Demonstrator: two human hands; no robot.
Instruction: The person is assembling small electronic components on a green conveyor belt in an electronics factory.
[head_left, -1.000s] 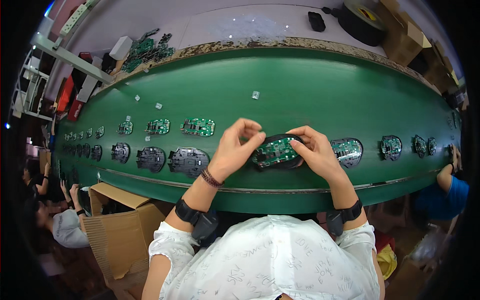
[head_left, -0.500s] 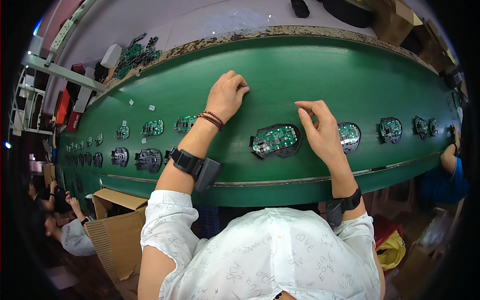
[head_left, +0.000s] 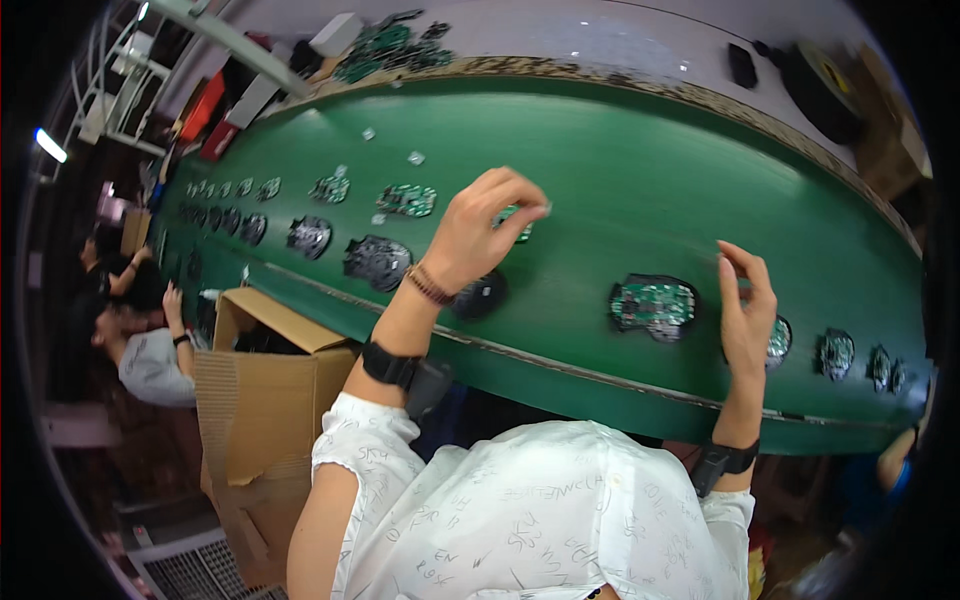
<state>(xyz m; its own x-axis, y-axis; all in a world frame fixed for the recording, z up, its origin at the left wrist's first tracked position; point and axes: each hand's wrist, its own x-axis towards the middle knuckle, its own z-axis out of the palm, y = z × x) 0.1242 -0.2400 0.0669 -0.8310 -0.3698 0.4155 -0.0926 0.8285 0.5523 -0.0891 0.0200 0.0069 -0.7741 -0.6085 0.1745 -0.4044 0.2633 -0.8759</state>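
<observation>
My left hand (head_left: pixel 484 228) is over the green belt, thumb and forefinger closed on a small whitish, clear-looking piece (head_left: pixel 545 209). A green circuit board (head_left: pixel 520 226) lies under its fingers, partly hidden, and a black mouse-shaped shell (head_left: pixel 482 296) sits by the wrist. To the right, my right hand (head_left: pixel 750 305) hovers with curved fingers, thumb and forefinger tips slightly apart and nothing visible between them. Left of it lies a black shell with a green circuit board (head_left: pixel 655 303) seated in it. Another such shell with a board (head_left: pixel 779 342) is partly hidden behind the right hand.
On the left, a row of loose boards (head_left: pixel 407 200) runs beyond a row of black shells (head_left: pixel 377 262). Small clear pieces (head_left: pixel 416 158) lie farther back. More filled shells (head_left: pixel 836 354) stand at right. A cardboard box (head_left: pixel 270 410) is at the near left; people sit farther left.
The view has swung left, so the belt's contents appear farther right. Relative to them, my left hand has moved left, over the loose board. My right hand stays beside the filled shell.
</observation>
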